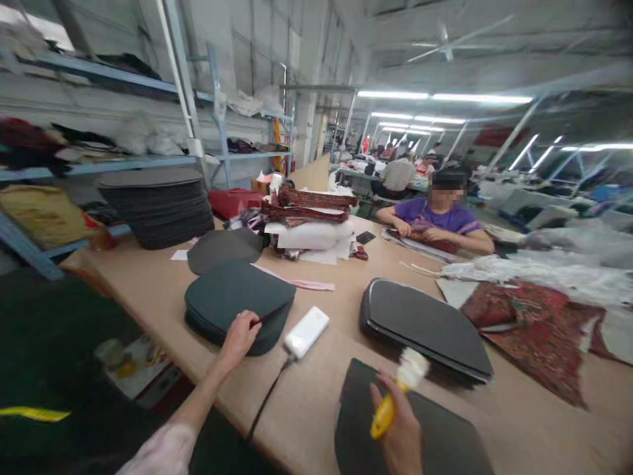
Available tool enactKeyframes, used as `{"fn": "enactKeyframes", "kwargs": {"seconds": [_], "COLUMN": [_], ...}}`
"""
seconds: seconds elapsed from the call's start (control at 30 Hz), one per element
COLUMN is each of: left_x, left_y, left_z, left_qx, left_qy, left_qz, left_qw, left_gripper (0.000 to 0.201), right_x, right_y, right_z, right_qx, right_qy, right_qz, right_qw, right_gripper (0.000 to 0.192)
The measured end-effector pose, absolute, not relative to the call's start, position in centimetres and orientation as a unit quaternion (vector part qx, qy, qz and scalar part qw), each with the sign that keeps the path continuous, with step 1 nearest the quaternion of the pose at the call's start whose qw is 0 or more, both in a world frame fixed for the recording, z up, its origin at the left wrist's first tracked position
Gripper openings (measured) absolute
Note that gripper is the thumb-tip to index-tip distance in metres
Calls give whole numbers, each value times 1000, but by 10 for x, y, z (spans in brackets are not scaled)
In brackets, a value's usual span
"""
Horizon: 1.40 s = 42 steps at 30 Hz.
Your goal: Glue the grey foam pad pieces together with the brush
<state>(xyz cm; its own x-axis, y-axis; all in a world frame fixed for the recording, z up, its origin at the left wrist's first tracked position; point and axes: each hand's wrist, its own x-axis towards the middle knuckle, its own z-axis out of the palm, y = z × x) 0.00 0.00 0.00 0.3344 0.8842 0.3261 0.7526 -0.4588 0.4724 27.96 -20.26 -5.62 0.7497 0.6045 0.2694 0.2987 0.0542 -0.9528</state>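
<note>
Blue shelves and strip lights surround your brown table, where someone in a purple shirt sits working on the far side. Your right hand is wrapped around the yellow handle of a brush, its pale bristles pointing away from you, over a single dark panel that runs out of the bottom of view. Your left hand has its fingers on the near side of a dark green stack; I cannot tell whether they grip its top sheet.

Your work looks under way rather than finished: one panel lies out alone, while others sit piled in the green stack, in a black stack just beyond the brush and in a tall stack farther back. Nothing clearly shows which panels have been brushed, so you cannot count what is left.
</note>
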Motion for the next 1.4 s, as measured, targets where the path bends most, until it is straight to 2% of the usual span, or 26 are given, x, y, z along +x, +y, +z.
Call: {"fn": "enactKeyframes", "kwargs": {"seconds": [0.1,0.17,0.23,0.43,0.57,0.7,0.83,0.93,1.07,1.2,1.4], "left_x": [9,18,28,37,18,29,94,149,187,194,191], "left_y": [-10,-19,-30,-41,-35,-55,-112,-154,-184,-189,-195], "left_z": [8,11,12,-7,-17,-6,-3,-25,-61,-75,-70], "left_qx": [826,842,861,897,892,913,939,955,959,958,958], "left_qy": [463,428,391,320,363,312,231,190,180,186,188], "left_qz": [307,319,318,302,268,260,223,135,55,28,-1], "left_qw": [97,82,74,40,6,42,124,183,210,215,217], "left_gripper": [11,13,15,17,36,28,31,29,27,30,27], "right_x": [219,188,167,175,221,291,367,412,444,457,465], "right_y": [-150,-115,-82,-51,-93,-164,-246,-299,-344,-362,-368], "right_z": [-17,1,10,13,35,47,20,-22,-74,-99,-109], "right_qx": [-659,-631,-645,-704,-695,-704,-774,-833,-873,-878,-865], "right_qy": [-355,-329,-264,-318,-394,-443,-413,-371,-339,-341,-358], "right_qz": [266,364,394,255,208,161,112,86,72,70,95], "right_qw": [608,601,599,581,564,531,466,401,344,329,339], "right_gripper": [51,56,61,53,52,52,50,49,47,48,48]}}
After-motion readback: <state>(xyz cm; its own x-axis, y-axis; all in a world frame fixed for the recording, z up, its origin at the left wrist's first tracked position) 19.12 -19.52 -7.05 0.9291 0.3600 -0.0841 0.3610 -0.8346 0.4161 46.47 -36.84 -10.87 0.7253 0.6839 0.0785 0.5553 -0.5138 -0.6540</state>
